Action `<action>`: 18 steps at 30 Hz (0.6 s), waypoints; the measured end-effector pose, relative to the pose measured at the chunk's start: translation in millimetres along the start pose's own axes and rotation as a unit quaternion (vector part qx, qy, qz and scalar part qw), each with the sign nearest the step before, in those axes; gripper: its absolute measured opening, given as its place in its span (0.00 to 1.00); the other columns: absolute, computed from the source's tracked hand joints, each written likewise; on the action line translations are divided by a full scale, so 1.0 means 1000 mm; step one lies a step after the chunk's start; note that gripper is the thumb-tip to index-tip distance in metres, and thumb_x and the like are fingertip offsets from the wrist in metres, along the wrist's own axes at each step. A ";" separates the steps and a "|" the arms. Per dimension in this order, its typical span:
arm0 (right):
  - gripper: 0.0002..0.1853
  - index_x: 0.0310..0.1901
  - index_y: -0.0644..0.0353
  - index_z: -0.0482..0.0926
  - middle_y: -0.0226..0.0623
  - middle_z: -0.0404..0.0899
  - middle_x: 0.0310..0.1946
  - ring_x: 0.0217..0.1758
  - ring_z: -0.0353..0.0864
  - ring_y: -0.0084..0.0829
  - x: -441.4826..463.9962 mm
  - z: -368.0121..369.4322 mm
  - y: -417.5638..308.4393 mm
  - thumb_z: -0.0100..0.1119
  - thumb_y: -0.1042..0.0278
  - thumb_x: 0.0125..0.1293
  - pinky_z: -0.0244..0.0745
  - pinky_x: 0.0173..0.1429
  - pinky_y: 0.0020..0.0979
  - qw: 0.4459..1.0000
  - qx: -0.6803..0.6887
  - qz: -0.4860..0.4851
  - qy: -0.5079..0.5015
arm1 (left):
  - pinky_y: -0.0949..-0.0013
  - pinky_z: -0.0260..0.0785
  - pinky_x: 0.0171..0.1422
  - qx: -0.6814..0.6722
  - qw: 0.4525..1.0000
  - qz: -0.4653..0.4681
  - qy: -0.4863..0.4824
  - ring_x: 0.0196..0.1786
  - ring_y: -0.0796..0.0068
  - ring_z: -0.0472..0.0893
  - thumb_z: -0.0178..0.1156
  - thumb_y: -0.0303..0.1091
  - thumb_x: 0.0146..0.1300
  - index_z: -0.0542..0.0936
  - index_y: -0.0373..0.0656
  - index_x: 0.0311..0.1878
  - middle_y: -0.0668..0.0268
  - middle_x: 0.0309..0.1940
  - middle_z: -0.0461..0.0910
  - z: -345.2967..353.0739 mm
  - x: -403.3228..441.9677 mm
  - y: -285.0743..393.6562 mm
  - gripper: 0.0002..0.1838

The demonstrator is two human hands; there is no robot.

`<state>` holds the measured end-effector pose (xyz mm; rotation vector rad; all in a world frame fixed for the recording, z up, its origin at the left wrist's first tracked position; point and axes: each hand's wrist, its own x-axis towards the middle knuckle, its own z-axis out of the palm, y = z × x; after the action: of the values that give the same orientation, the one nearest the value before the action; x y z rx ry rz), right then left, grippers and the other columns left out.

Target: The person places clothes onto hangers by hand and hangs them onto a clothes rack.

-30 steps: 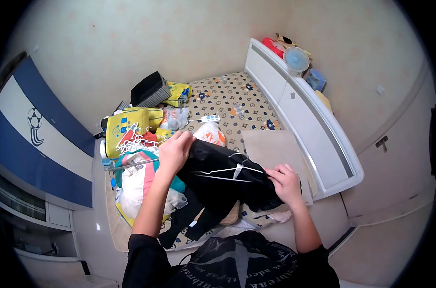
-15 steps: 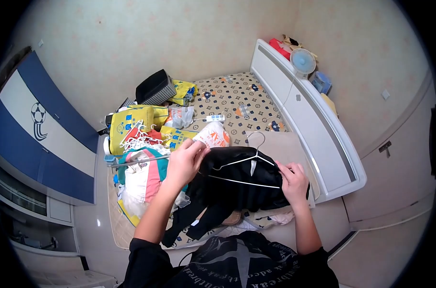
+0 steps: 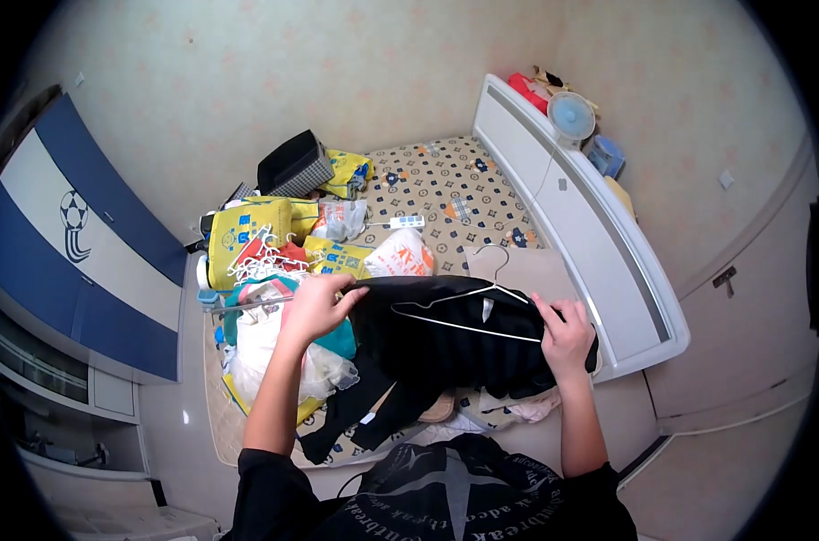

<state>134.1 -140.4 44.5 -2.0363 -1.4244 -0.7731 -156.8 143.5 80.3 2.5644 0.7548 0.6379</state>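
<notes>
A black garment (image 3: 463, 361) is stretched between my two hands above the bed. My left hand (image 3: 319, 305) pinches its upper left edge. At the right, my right hand (image 3: 564, 335) is closed on the garment's other side, together with the right end of a white wire hanger (image 3: 468, 325). The hanger lies against the garment's opening, its hook pointing up and its left end free of my left hand. A small white tag (image 3: 488, 310) shows inside the garment. Dark sleeves or legs hang down onto the bed.
On the bed (image 3: 418, 185) are yellow bags (image 3: 251, 236), a white plastic bag (image 3: 400, 255), a pile of white hangers (image 3: 263, 257), light clothes (image 3: 256, 338), a power strip (image 3: 407, 222) and a black box (image 3: 292, 164). A fan (image 3: 571, 115) stands behind the headboard (image 3: 576, 216).
My hands have moved apart, pulling the garment's top edge straighter. The hanger's hook has swung up from lying against the garment, and the hanger has shifted right with my right hand.
</notes>
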 end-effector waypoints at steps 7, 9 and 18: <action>0.27 0.52 0.41 0.88 0.27 0.75 0.32 0.35 0.74 0.33 -0.007 0.014 -0.002 0.62 0.79 0.50 0.74 0.34 0.34 0.998 -0.034 0.042 0.033 | 0.58 0.73 0.37 -0.294 0.952 -0.081 0.020 0.32 0.49 0.82 0.57 0.40 0.72 0.78 0.39 0.47 0.49 0.29 0.80 0.036 -0.037 0.082 0.13; 0.24 0.51 0.42 0.88 0.28 0.75 0.32 0.36 0.75 0.33 -0.006 0.015 -0.006 0.63 0.78 0.53 0.74 0.36 0.34 0.997 -0.008 0.064 0.034 | 0.57 0.75 0.39 -0.263 0.964 -0.034 -0.033 0.35 0.49 0.83 0.57 0.44 0.72 0.78 0.44 0.56 0.52 0.32 0.82 0.057 -0.057 0.098 0.17; 0.20 0.50 0.47 0.88 0.31 0.78 0.31 0.38 0.78 0.34 -0.005 0.003 -0.011 0.66 0.78 0.55 0.75 0.38 0.34 0.978 0.189 0.070 -0.047 | 0.57 0.76 0.42 0.088 0.956 0.196 0.199 0.40 0.58 0.83 0.67 0.43 0.62 0.86 0.47 0.43 0.62 0.34 0.84 0.044 -0.009 0.061 0.12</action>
<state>122.3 -137.9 40.0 -1.8679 -1.3412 -0.3209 -115.8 80.1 70.4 2.8122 0.4290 1.2940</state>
